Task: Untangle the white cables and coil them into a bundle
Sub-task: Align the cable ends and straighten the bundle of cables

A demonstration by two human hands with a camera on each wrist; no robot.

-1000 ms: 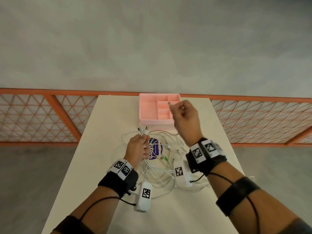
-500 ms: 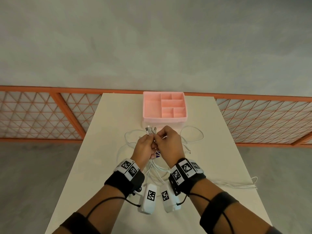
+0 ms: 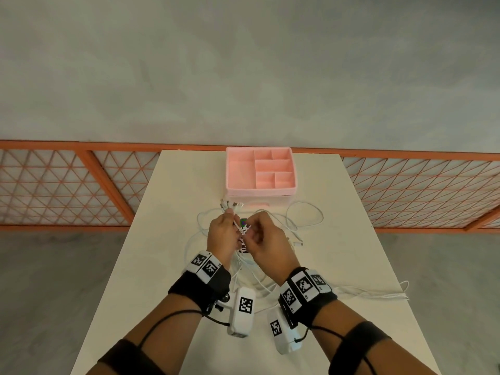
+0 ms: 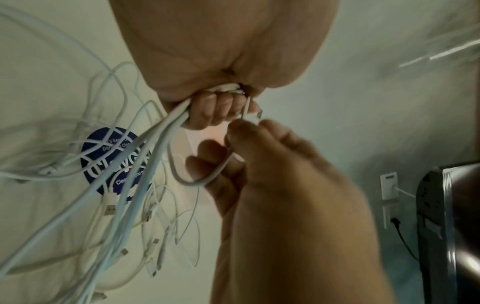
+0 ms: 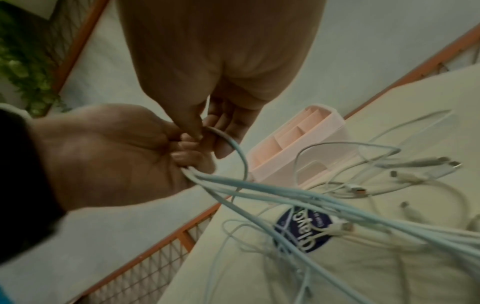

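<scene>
Several white cables (image 3: 303, 226) lie tangled on the cream table (image 3: 167, 266). My left hand (image 3: 232, 226) grips a bunch of them in its fist, and their plug ends (image 3: 231, 205) stick out above it towards the far side. In the left wrist view the bunch (image 4: 155, 144) hangs from the curled left fingers (image 4: 207, 111) down to the table. My right hand (image 3: 250, 231) is pressed up against the left one. Its thumb and fingers (image 5: 197, 131) pinch a single cable (image 5: 233, 148) that loops out beside the bunch.
A pink divided organiser tray (image 3: 261, 190) stands at the table's far end, just beyond my hands. A round blue sticker (image 4: 103, 156) lies under the tangle. One cable end (image 3: 378, 295) trails to the right table edge. An orange mesh railing (image 3: 81, 185) runs behind.
My right hand came down from near the pink tray to the left hand and now pinches a cable beside it. The left hand kept its grip on the bunch.
</scene>
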